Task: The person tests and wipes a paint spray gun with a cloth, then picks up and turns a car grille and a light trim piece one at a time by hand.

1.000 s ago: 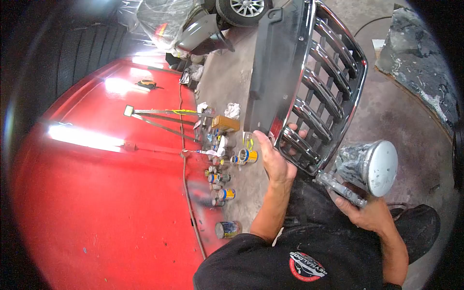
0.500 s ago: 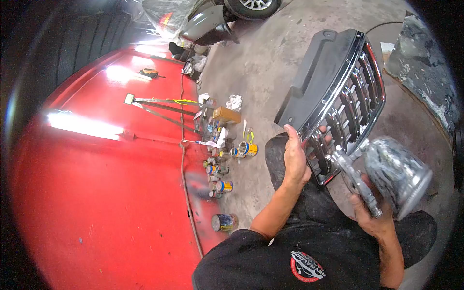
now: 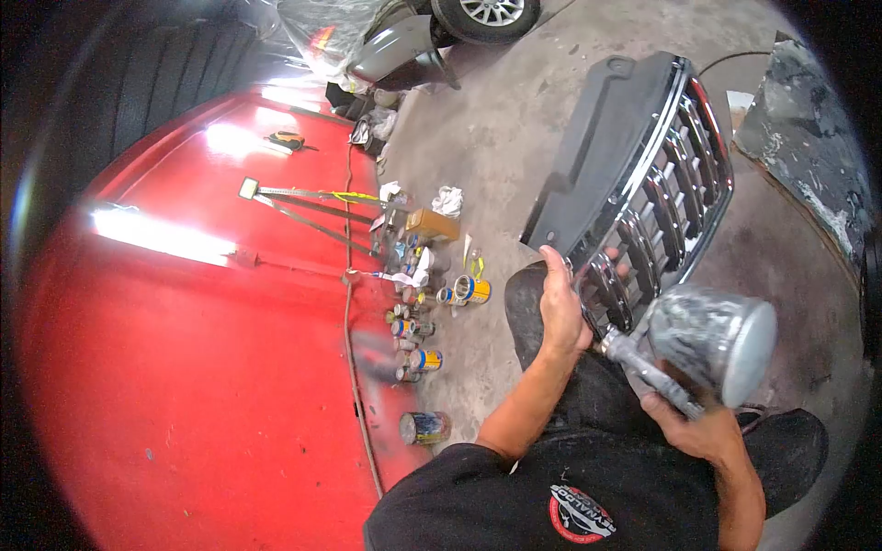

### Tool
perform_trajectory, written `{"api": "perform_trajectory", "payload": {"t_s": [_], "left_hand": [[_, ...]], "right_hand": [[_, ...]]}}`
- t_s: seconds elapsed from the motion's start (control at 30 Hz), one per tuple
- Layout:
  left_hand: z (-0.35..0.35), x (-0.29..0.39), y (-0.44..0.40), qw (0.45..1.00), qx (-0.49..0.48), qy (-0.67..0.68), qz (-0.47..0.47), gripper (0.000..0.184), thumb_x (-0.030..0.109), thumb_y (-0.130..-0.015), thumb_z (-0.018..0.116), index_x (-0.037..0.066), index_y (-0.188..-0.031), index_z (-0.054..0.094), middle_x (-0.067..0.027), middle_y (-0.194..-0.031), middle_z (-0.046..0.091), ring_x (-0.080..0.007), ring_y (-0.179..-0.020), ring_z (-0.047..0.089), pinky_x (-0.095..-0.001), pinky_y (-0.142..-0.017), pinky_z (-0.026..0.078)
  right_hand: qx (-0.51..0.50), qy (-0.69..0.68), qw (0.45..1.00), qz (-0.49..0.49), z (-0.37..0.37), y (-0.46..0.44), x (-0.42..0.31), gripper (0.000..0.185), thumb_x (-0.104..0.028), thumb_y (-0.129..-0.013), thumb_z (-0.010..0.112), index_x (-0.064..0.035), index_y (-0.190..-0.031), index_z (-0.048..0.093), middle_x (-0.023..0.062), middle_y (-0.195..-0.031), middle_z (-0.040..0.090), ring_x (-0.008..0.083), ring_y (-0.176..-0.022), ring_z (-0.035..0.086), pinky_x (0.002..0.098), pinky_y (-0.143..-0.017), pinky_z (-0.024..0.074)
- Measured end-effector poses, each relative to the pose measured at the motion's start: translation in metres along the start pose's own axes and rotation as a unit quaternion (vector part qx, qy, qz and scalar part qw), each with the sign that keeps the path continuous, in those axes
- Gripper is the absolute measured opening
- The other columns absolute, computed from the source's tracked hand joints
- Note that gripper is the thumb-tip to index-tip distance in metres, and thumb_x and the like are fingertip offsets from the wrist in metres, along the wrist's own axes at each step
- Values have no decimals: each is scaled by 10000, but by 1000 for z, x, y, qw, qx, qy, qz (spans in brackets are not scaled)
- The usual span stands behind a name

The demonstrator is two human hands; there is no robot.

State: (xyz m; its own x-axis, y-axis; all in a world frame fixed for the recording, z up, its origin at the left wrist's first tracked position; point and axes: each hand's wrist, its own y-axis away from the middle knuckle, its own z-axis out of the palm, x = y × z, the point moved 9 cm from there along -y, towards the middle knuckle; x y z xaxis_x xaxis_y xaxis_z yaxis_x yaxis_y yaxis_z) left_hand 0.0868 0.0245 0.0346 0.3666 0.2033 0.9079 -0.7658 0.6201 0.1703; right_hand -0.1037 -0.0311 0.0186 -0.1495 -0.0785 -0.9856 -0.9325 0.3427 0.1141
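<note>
At the far left stands a dark ribbed surface (image 3: 156, 101), then a broad red surface (image 3: 202, 386) bearing a bright streak of light. Against the red show a thin frame with a pale square end (image 3: 248, 188) and an orange-and-black tool (image 3: 287, 140). A long brown line like a hose (image 3: 356, 386) runs along its edge.

On the grey concrete floor (image 3: 450, 147) beyond it lies a cluster of small cans: a dark, paint-smeared can (image 3: 424, 427) on its own, a brown box (image 3: 434, 224), crumpled white paper (image 3: 447, 201) and an open yellow-and-blue can (image 3: 473, 290). Above them are a grey car part (image 3: 397, 53) near clear plastic sheeting and a black tyre on a silver wheel (image 3: 487, 14).

Next comes the left hand (image 3: 562, 312), closed on the lower end of a black plastic car grille with chrome slats (image 3: 657, 193); its thumb lies on the near edge, fingertips showing among the slats. The grille slants away to the upper right.

Just beside its lower end is a metal spray gun (image 3: 648, 367) with a grey-and-white smeared cup. The right hand (image 3: 703, 433) is wrapped around its handle, some fingers hidden. Farthest right is a dark board splotched with white (image 3: 808, 147).
</note>
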Motion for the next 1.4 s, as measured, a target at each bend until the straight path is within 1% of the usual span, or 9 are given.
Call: {"api": "perform_trajectory", "payload": {"t_s": [0.13,0.23,0.53,0.73,0.87,0.93,1.13,1.27,1.4], "left_hand": [[1,-15,4,1000,-21,2,-21,636,537,-937,239,-7,-1155,488,-142,-984,613,-219,-821,636,-351,-694,552],[3,-18,7,999,-32,-11,-22,631,522,-944,240,-18,-1154,489,-147,-972,615,-224,-819,637,-355,-700,554],[5,-4,14,991,-36,-132,-5,679,539,-940,186,-22,-1161,498,-165,-957,625,-249,-800,644,-389,-704,560],[10,11,16,993,-4,-115,8,674,546,-936,199,-18,-1135,510,-163,-934,630,-253,-763,647,-370,-676,562],[4,32,12,989,54,-132,45,673,558,-931,212,-7,-1118,526,-152,-907,634,-248,-745,645,-354,-651,553],[-6,39,6,991,42,-119,41,673,553,-930,237,-23,-1141,514,-163,-942,625,-234,-788,643,-354,-699,554],[-13,39,-6,998,-12,-51,23,659,552,-932,220,7,-1160,512,-149,-927,638,-278,-777,650,-394,-696,558],[-32,23,-10,994,-35,-100,-1,651,542,-937,212,13,-1177,506,-156,-937,643,-216,-777,645,-371,-695,556],[-42,6,-12,995,-86,-20,-55,713,556,-931,218,-54,-1190,482,-180,-977,632,-267,-852,636,-392,-758,532]], "right_hand": [[29,-19,998,53,-12,5,12,516,-375,-851,593,11,-1186,521,198,-1214,522,337,-1187,447,396,-1008,319],[129,-23,991,22,-33,4,16,496,-347,-864,584,15,-1195,513,191,-1157,559,302,-1133,498,386,-980,344],[222,-124,966,38,-59,6,28,488,-379,-875,571,-5,-1185,526,138,-1059,600,241,-1041,537,350,-917,386],[187,-30,982,-18,-47,2,5,432,-347,-849,610,-5,-1113,578,156,-1092,603,292,-1041,560,376,-904,412],[129,-4,992,5,-31,-1,3,422,-330,-793,668,-43,-1094,599,154,-1089,610,319,-1041,561,386,-906,418],[123,59,989,-57,-26,-4,-4,429,-350,-788,664,-54,-1092,601,154,-1086,610,331,-1031,562,393,-908,418],[136,15,990,-34,-32,1,5,485,-377,-802,647,-29,-1133,576,171,-1121,594,345,-1075,540,404,-941,400],[83,-81,992,40,-38,7,18,549,-413,-829,614,0,-1184,539,206,-1190,546,313,-1173,477,384,-998,339],[51,-124,991,28,-26,6,15,552,-416,-830,613,-2,-1187,536,210,-1197,537,315,-1190,454,389,-1007,326]]}}
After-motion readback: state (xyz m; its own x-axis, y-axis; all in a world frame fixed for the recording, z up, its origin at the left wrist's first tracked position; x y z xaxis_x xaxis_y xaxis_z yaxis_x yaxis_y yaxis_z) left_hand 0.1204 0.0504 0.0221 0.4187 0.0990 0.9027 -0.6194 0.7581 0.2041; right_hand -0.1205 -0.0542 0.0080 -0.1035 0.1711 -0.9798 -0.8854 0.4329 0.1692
